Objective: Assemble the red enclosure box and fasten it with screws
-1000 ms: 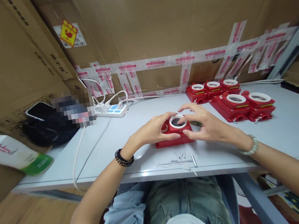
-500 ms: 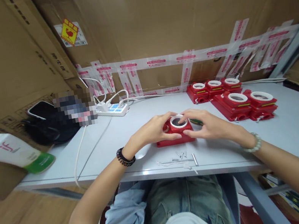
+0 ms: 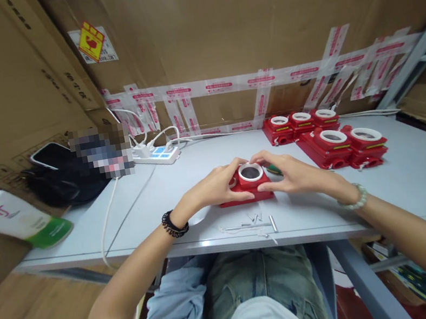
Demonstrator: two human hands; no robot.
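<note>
- A person's left hand [image 3: 217, 185] and right hand [image 3: 296, 173] clasp 1 blocky, glossy red housing [image 3: 257, 195] topped by a round white ring [image 3: 252, 179], near the middle of the front edge of the pale grey bench [image 3: 384, 195].
- The housing lies between the palms, its long axis running left to right, roughly along the front edge; neither hand is clearly nearer.
- On each hand, thumb and index finger are parted and curved around the piece: thumbs at its front, index fingers meeting or nearly meeting behind the ring. How firmly they press cannot be told.
- The ring sits toward the housing's right end, its opening facing up.
- Closer to the front edge lie small loose silver screws [image 3: 254, 218] and a slim metal T-shaped tool [image 3: 273, 224], crosspiece at right.
- Toward the rear edge, right of center, stand 5 similar red housings [image 3: 321, 154], 3 behind 2.
</note>
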